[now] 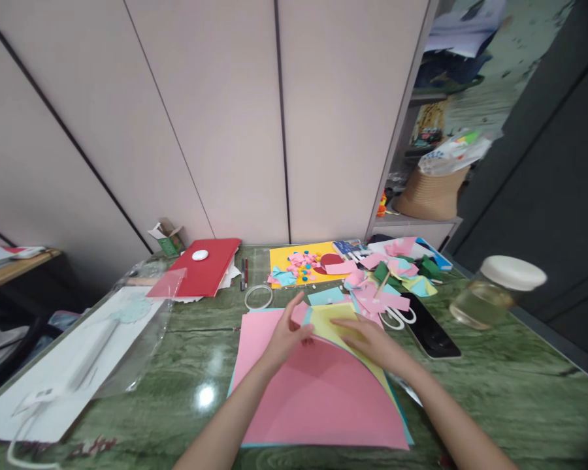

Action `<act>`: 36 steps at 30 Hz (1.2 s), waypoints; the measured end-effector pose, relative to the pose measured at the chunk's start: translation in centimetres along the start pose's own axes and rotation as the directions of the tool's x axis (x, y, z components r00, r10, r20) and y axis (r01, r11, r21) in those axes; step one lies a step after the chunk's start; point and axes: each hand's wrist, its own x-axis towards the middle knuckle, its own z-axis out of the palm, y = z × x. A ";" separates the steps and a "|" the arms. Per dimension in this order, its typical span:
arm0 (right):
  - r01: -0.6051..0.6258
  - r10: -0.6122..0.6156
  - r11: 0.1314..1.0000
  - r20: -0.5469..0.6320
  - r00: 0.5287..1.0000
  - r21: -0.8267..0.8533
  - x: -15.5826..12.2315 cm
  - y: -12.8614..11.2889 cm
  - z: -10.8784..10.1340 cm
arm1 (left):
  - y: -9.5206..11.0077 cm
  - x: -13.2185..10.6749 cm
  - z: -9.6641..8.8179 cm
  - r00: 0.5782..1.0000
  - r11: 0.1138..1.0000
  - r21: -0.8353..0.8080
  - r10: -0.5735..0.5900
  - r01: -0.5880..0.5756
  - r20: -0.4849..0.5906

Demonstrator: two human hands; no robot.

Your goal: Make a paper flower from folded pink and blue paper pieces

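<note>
A stack of coloured paper lies before me, with pink sheets (318, 398) uppermost at the front and blue edges showing beneath. A yellow sheet (340, 316) is bent up in a curve over the pink. My left hand (287, 336) has its thumb and fingers around the lifted paper edge near the stack's top middle, closed on it; the fingertips are partly hidden. My right hand (370, 343) rests on the yellow side with its fingers stretched out. Just beyond it lie white-handled scissors (396, 318) and many pink, blue and green paper scraps (372, 294).
A black phone (431, 329) and a lidded jar (490, 294) stand right. A yellow card (284, 254) with small pink pieces, a tape roll (259, 297), pens (244, 273) and a red folder (206, 264) are at the back. Left lies a plastic sleeve (147, 346).
</note>
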 end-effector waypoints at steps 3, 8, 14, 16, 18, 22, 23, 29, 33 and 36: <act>0.083 -0.079 0.988 -0.036 0.996 0.128 -0.1 -1.0 -0.1 | -1.7 0.7 -0.9 0.981 0.989 -0.035 0.139 -0.145 -0.138; 0.143 -0.136 0.977 -0.054 0.989 0.160 -0.2 -1.6 0.5 | -2.5 1.2 -2.1 0.958 0.905 0.333 0.287 -0.264 -0.022; 0.018 -0.021 0.998 0.052 0.998 0.064 -0.5 -1.9 0.9 | -1.8 1.2 -2.0 0.927 0.795 0.501 0.372 -0.341 0.041; -0.002 -0.002 0.998 0.063 0.998 0.069 -0.5 -2.1 0.8 | -1.4 1.1 -2.3 0.922 0.769 0.531 0.381 -0.354 0.064; -0.033 0.028 0.997 0.067 0.997 0.072 -0.5 -2.2 0.7 | -1.0 1.0 -2.6 0.922 0.745 0.562 0.376 -0.361 0.094; -0.077 0.074 0.996 0.046 0.996 0.048 -0.5 -1.8 0.6 | -0.6 0.9 -3.3 0.913 0.734 0.551 0.378 -0.397 0.153; -0.073 0.072 0.997 0.036 0.997 0.034 -0.4 -1.6 0.5 | -0.6 0.9 -3.4 0.913 0.742 0.538 0.377 -0.400 0.158; -0.012 0.009 1.000 -0.141 0.990 -0.026 -0.3 0.0 -0.4 | -0.4 1.0 -3.7 0.928 0.730 0.581 0.342 -0.360 0.147; -0.016 -0.073 0.986 -0.510 0.857 -0.168 -0.8 0.7 -2.0 | -0.8 1.3 -3.7 0.927 0.684 0.638 0.349 -0.352 0.137; -0.121 -0.092 0.973 -0.810 0.579 -0.197 -1.4 0.9 -3.8 | -1.4 1.5 -3.6 0.928 0.654 0.683 0.361 -0.324 0.094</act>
